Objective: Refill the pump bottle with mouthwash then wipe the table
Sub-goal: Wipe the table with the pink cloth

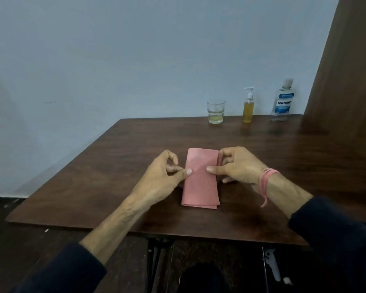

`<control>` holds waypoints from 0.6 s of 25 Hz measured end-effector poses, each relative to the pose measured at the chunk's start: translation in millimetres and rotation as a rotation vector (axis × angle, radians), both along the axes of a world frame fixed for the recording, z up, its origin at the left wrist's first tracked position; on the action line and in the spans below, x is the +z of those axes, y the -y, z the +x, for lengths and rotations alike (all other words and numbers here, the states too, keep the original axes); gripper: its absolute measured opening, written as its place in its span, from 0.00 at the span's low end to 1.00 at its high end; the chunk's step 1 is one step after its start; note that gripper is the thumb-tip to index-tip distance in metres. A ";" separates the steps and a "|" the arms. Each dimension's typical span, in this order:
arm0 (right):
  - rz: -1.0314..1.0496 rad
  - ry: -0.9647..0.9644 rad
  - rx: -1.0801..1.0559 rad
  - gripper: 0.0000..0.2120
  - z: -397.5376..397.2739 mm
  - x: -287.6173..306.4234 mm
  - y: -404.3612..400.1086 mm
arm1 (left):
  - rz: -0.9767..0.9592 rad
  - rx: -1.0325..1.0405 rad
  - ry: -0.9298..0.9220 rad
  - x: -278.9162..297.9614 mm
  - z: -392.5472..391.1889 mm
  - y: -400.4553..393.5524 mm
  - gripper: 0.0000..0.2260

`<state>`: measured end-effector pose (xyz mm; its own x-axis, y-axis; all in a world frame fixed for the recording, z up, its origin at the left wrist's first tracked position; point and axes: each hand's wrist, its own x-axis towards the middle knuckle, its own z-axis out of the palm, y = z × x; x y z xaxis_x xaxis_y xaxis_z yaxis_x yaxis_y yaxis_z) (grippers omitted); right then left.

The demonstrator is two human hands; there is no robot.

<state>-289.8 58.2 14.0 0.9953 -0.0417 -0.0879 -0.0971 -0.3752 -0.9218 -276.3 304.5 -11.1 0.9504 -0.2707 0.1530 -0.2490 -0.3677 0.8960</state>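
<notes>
A pink cloth (200, 187), folded into a long rectangle, lies flat in the middle of the dark wooden table (114, 166). My left hand (165, 176) presses its thumb on the cloth's left edge. My right hand (237, 166) holds the right edge, thumb on top and fingers curled around the fold. At the table's far right edge stands a pump bottle (248, 106) filled with yellow liquid, its white pump on. Right of it stands a clear Listerine mouthwash bottle (282, 100) with its cap on.
A drinking glass (215, 112) with a little yellowish liquid at its bottom stands left of the pump bottle. A brown wooden panel (347, 70) rises at the right. The wall runs behind the table. Dark floor and metal table legs show below the near edge.
</notes>
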 end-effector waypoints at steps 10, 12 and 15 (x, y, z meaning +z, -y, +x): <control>-0.202 0.439 -0.239 0.16 140.4 -6.6 -14.7 | 0.053 0.192 0.165 16.2 142.1 37.9 0.14; -0.352 0.441 -0.147 0.31 179.9 -8.9 -16.0 | 0.038 0.234 0.175 15.7 180.8 47.7 0.18; -0.608 0.463 -0.077 0.42 230.5 -12.7 -20.8 | 0.086 0.279 0.228 17.0 230.6 61.1 0.24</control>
<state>-59.3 79.0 1.3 0.9171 -0.0203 0.3982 0.2022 -0.8372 -0.5081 -45.7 243.5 5.9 0.9334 -0.0269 0.3578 -0.3186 -0.5209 0.7919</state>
